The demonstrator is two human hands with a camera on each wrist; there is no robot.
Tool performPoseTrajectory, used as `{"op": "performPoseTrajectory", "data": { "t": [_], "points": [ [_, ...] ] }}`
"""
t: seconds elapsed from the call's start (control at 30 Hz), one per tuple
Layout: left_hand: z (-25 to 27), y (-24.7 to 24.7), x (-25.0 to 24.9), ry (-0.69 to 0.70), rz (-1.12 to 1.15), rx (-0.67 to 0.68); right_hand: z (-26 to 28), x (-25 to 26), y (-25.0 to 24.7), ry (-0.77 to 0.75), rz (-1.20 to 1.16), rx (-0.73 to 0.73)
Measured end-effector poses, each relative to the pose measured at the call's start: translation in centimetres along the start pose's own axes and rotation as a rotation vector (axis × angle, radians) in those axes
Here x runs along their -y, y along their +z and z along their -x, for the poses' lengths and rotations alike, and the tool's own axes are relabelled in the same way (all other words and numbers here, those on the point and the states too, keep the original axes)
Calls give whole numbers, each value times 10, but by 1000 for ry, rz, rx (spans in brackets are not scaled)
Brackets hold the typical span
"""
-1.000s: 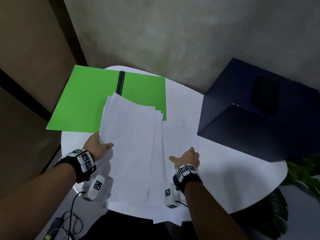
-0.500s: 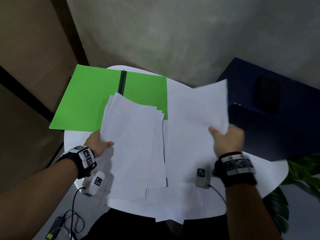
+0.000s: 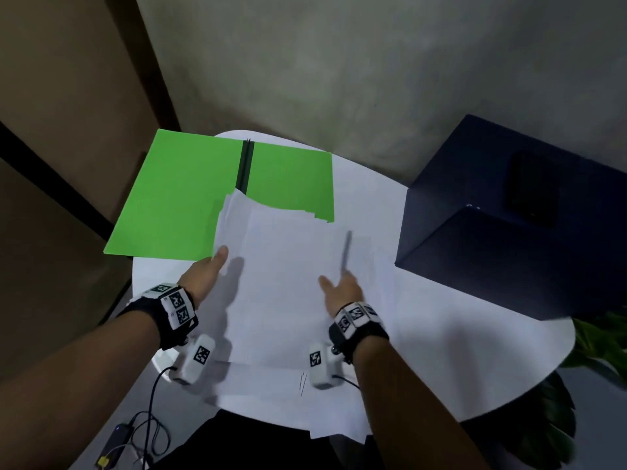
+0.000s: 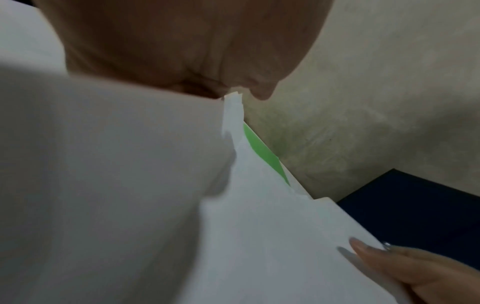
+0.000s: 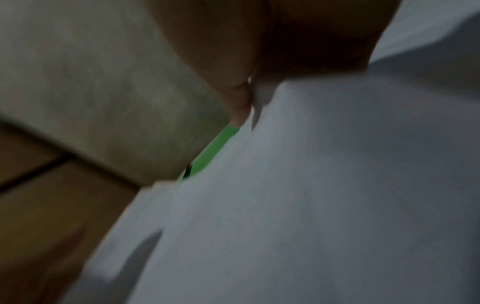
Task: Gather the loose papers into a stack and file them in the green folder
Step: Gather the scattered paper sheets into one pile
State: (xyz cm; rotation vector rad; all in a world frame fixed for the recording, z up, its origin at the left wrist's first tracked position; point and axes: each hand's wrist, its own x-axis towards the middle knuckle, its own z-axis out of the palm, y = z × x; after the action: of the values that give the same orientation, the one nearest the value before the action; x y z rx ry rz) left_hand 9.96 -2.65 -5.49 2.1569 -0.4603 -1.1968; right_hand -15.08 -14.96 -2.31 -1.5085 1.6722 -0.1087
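Sheet lifted a moment ago now lies on the stack [image 3: 288, 266]; right hand [image 3: 339, 290] and left hand [image 3: 207, 273] pinch its sides; green folder [image 3: 183, 201] still unfilled

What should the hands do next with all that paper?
Probably square the papers up. The left hand holds their left edge and the right hand the right side, but the far edges look stepped and uneven. More sheets lie underneath, and the green folder lies open behind.
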Motion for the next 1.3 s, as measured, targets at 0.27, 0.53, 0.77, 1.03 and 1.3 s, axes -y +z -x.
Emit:
{"op": "performPoseTrajectory", "data": {
  "t": [0.27,0.53,0.77,1.03,1.3],
  "points": [
    [1,7,8,134,-267,-101,-12,-69,-25,204,374,-138],
    [11,16,3,112,-264,-121,-5,-55,-18,232,91,-137],
    [9,10,6,123,-265,-162,-1,-50,-23,138,43,-158],
    [11,-1,3,166,-285,-146,8,-38,-136,-203,-31,-393],
    [15,2,-6,147,-275,-108,62,17,-217,-437,-428,-408]
  ]
}}
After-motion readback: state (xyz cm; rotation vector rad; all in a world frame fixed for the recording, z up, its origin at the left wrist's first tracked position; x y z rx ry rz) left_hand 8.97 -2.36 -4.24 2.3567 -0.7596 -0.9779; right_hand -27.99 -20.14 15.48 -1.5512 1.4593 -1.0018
